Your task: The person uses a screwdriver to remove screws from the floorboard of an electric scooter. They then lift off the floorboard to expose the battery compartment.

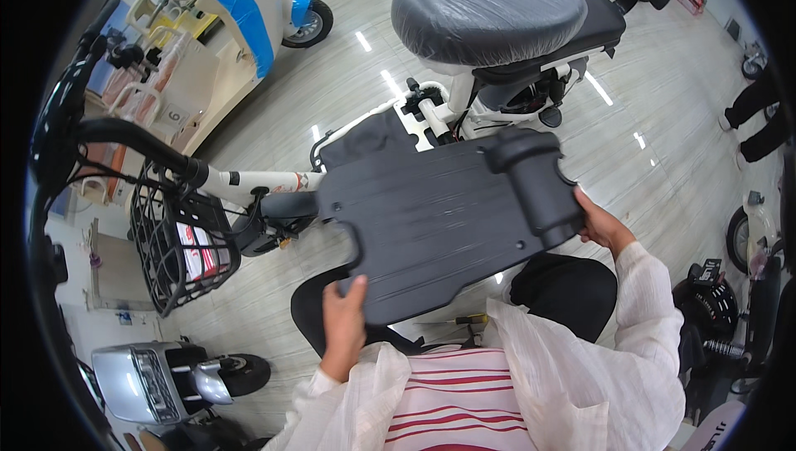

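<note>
A black plastic footboard cover (439, 219) with grooves and a raised hump at its right end is held up over my lap. My left hand (342, 322) grips its near left corner, thumb on top. My right hand (601, 223) clasps the right edge beside the hump. Beyond the cover stands a white electric scooter, its frame tube (269, 181) at the left and its plastic-wrapped saddle (489, 16) at the far side. Black soft material (365, 143) lies on its open floor frame. Both hands' fingertips under the cover are hidden.
A screwdriver with a yellow handle (473, 319) lies near my knees. The scooter's black wire basket (182, 240) is at the left. A silver scooter (137, 380) stands lower left, a white three-wheeled vehicle (224, 78) upper left. Another person's dark-trousered legs (759, 123) are at the far right.
</note>
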